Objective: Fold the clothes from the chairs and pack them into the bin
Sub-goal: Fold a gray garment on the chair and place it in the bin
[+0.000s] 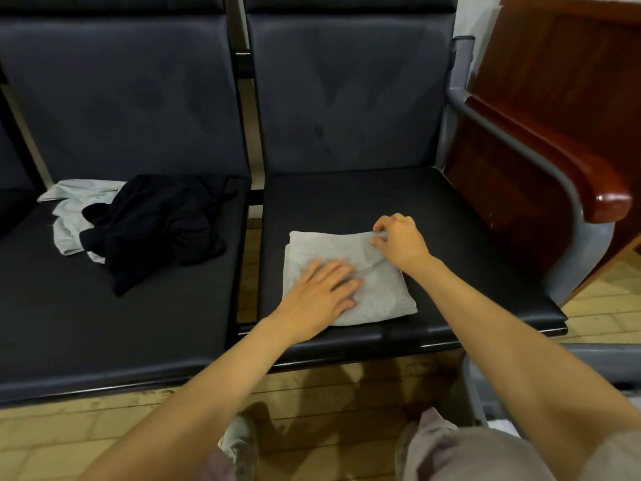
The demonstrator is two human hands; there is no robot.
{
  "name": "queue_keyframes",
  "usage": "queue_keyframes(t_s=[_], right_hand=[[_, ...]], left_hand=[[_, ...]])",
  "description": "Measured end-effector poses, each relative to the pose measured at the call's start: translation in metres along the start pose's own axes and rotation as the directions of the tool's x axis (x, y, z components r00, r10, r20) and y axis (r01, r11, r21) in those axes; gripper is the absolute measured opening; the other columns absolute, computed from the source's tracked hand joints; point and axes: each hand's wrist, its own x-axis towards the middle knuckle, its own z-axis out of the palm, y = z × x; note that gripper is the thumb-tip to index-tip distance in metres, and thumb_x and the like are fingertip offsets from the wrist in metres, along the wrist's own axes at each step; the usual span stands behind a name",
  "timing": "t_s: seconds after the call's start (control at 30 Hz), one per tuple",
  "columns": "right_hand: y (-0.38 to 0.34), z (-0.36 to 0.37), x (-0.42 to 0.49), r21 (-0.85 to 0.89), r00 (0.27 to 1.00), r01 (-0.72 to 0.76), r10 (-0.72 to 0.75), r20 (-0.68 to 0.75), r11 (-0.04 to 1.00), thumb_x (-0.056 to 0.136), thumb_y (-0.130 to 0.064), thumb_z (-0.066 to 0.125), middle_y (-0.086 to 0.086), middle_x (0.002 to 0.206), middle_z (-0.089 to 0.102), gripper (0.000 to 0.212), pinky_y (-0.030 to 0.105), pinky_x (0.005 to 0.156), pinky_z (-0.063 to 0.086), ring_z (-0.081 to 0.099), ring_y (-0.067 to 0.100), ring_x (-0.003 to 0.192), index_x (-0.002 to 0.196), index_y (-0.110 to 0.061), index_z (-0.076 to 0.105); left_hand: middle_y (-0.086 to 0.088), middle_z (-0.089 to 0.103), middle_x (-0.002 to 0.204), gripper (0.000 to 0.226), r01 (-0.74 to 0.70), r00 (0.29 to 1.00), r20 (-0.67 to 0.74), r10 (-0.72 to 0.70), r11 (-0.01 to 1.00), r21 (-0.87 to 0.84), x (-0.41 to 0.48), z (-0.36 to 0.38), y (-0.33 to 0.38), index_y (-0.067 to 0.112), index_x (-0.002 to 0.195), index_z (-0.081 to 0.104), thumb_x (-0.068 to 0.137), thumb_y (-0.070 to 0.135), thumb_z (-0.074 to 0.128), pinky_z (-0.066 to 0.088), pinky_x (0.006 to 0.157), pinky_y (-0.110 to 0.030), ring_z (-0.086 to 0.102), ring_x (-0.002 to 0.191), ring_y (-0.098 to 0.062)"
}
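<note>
A folded grey garment [376, 300] lies on the right black chair seat [451, 230]. My left hand [319, 296] presses flat on its near left part with straight fingers. My right hand [399, 241] pinches the garment's far right corner between thumb and fingers. On the left chair seat [104, 324] a crumpled black garment [156, 227] lies partly over a light grey one [69, 216]. No bin shows in this view.
A metal armrest with a red-brown wooden top [562, 161] borders the right chair. A dark wooden panel [555, 64] stands behind it. A tiled floor [312, 394] runs below the seats, with my legs at the bottom edge.
</note>
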Motion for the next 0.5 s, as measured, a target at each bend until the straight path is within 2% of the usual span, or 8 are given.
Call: queue_keyframes(t_s=[0.07,0.17,0.23,0.3,0.4,0.5], right_hand=[[0.009,0.001,0.005,0.017,1.000,0.014,-0.014,-0.002,1.000,0.094,-0.020,0.057,0.007,0.105,0.052,0.014,0.035,0.088,0.043,0.046,0.026,0.110,0.103,-0.011,0.063],[0.012,-0.005,0.011,0.139,0.994,0.051,-0.037,-0.099,0.989,0.096,-0.019,0.054,0.002,0.094,0.049,0.012,0.036,0.081,0.045,0.054,0.025,0.093,0.098,-0.009,0.060],[0.009,-0.008,0.017,0.196,0.990,0.041,-0.013,-0.142,0.980,0.099,-0.019,0.048,0.005,0.095,0.052,0.015,0.039,0.078,0.047,0.055,0.023,0.085,0.099,-0.006,0.056],[0.009,-0.003,0.023,0.122,0.992,0.032,-0.016,-0.127,0.992,0.100,-0.018,0.046,0.012,0.099,0.053,0.018,0.041,0.077,0.047,0.056,0.027,0.085,0.099,-0.002,0.054],[0.017,0.018,0.027,-0.051,0.999,0.045,-0.046,-0.017,0.998,0.101,-0.018,0.044,0.016,0.106,0.053,0.020,0.040,0.077,0.045,0.056,0.032,0.091,0.103,-0.001,0.054],[0.023,0.023,0.028,-0.066,0.998,-0.013,0.010,-0.055,0.998,0.101,-0.022,0.043,0.015,0.109,0.055,0.023,0.036,0.074,0.042,0.056,0.030,0.095,0.107,-0.003,0.054]], left_hand=[[0.006,0.008,0.161,0.049,-0.125,0.990,0.066,0.125,0.992,-0.006,0.009,-0.001,0.006,0.029,0.152,0.019,0.104,0.038,0.026,-0.011,0.117,-0.031,-0.001,0.148,-0.011],[0.013,-0.001,0.160,0.052,-0.171,0.971,0.151,0.187,0.979,-0.114,0.022,0.001,0.019,0.033,0.152,0.007,0.103,0.044,0.021,-0.014,0.118,-0.034,-0.010,0.146,-0.004],[0.018,-0.011,0.157,0.053,-0.201,0.950,0.225,0.217,0.975,-0.090,0.023,0.009,0.021,0.037,0.151,-0.003,0.102,0.048,0.016,-0.019,0.116,-0.041,-0.018,0.144,-0.004],[0.023,-0.018,0.152,0.052,-0.220,0.940,0.251,0.232,0.973,-0.075,0.020,0.015,0.021,0.041,0.148,-0.008,0.102,0.049,0.014,-0.024,0.113,-0.044,-0.022,0.142,-0.004],[0.023,-0.020,0.151,0.053,-0.212,0.948,0.226,0.223,0.975,-0.072,0.018,0.018,0.022,0.043,0.148,-0.007,0.101,0.052,0.016,-0.026,0.111,-0.047,-0.023,0.142,-0.004],[0.020,-0.013,0.156,0.053,-0.209,0.946,0.227,0.230,0.972,-0.112,0.017,0.017,0.022,0.043,0.150,0.001,0.101,0.053,0.019,-0.027,0.111,-0.044,-0.020,0.143,-0.003]])
